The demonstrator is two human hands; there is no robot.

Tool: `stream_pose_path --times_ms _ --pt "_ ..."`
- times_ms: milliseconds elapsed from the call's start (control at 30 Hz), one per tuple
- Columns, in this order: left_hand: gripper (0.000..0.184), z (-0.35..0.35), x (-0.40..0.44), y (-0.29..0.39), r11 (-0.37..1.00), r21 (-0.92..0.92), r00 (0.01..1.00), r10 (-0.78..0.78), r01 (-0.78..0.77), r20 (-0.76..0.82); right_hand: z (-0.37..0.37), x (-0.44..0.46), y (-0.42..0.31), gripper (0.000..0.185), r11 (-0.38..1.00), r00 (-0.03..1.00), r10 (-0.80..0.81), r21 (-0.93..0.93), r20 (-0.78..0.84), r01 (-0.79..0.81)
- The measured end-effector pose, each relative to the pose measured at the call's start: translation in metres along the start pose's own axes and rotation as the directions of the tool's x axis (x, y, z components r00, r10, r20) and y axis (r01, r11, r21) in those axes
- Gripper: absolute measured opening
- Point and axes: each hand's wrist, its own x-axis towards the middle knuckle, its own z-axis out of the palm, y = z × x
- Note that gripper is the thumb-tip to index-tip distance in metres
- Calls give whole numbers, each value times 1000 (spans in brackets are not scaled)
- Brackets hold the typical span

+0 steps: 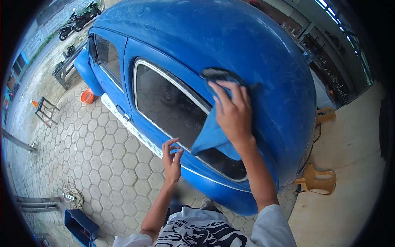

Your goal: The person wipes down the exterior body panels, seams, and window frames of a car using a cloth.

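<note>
A blue car [181,24] with a rounded roof fills the middle of the view. My right hand [234,111] presses a blue cloth [218,136] against the body behind the rear side window [168,99]. The cloth hangs down over part of that window's glass and trim. Just above my right fingertips is a black curved piece [222,75] on the bodywork, partly hidden by the fingers. My left hand [171,161] hovers beside the window's lower edge, fingers apart and slightly bent, holding nothing.
An orange bucket [87,96] stands on the hexagonal paving near the car's front. At lower left lie a coiled cord [73,198] and a dark blue crate [80,228]. A yellow-brown plastic chair [319,180] is near the rear. Motorcycles [80,20] are parked far left.
</note>
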Motion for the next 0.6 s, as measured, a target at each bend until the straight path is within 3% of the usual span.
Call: stream_pose_path --times_ms 200,400,600 --pt "29 20 -80 -34 997 -34 997 -74 76 36 -79 -145 56 43 990 985 137 -11 -102 -139" --pt "26 97 -157 -55 993 57 986 -108 102 125 -132 -329 118 19 960 950 250 -80 -189 -269" --pt "26 127 -211 -77 981 128 958 -170 143 233 -157 -491 165 18 879 868 450 -68 -211 -473"
